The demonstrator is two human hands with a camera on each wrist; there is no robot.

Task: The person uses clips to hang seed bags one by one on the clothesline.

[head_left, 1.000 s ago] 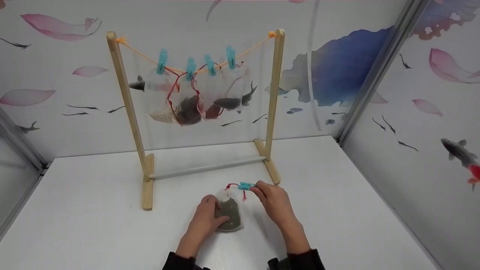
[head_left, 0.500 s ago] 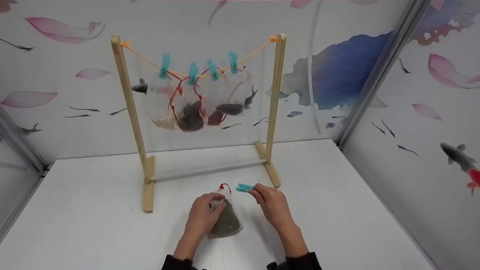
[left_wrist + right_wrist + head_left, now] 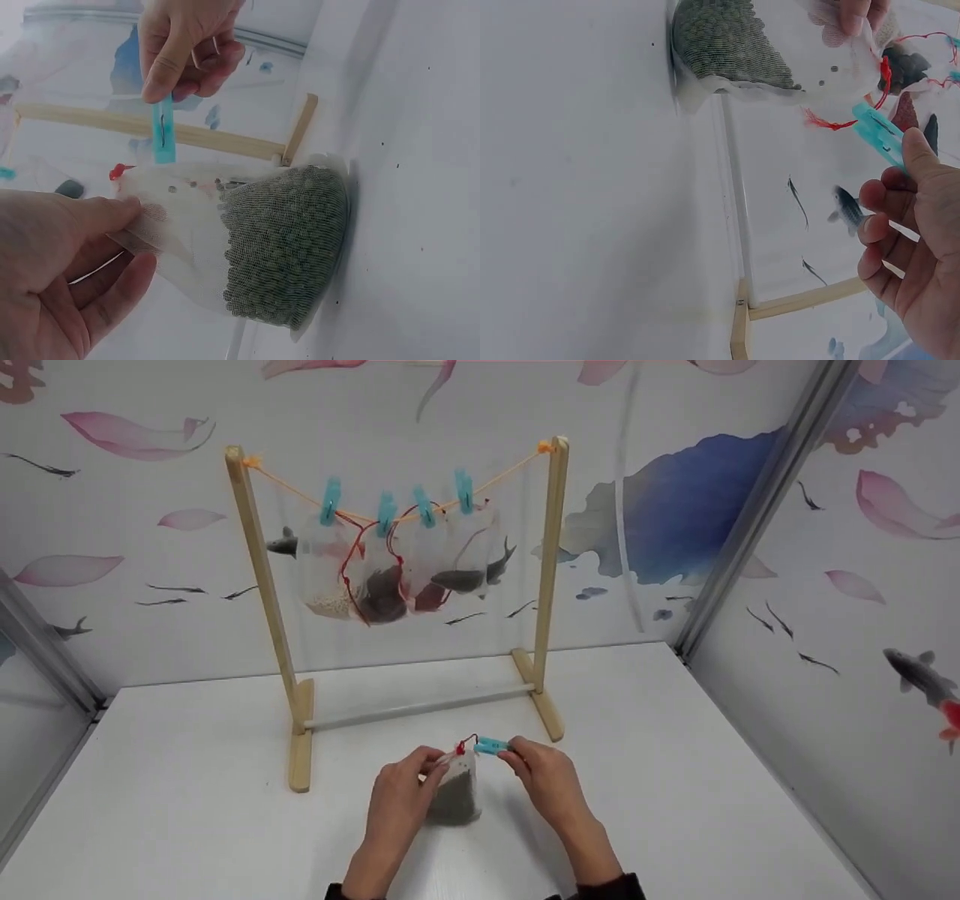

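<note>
Between my left thumb and fingers I pinch the top of a white mesh bag (image 3: 285, 240); my left hand (image 3: 399, 795) is on the bag's left side. Small round dark-green beans fill its lower part, and its base is at the tabletop. A red drawstring (image 3: 886, 75) comes out at the bag's mouth, its tasselled end hanging by the clothespin. My right hand (image 3: 551, 776) pinches a light-blue clothespin (image 3: 491, 746) by its handle end. The clothespin's tip points at the bag's upper right corner, right at the red string.
Behind the hands stands a wooden rack (image 3: 300, 765) with a pale crossbar (image 3: 420, 708). Its orange line (image 3: 285, 485) carries several blue clothespins (image 3: 385, 514) and filled mesh bags (image 3: 386, 592) with red strings. Printed walls enclose the white table (image 3: 187, 780).
The bag lay flat under my left hand and now stands upright, pinched near its top. My clothespin came away from the red string, then returned beside the bag's mouth.
</note>
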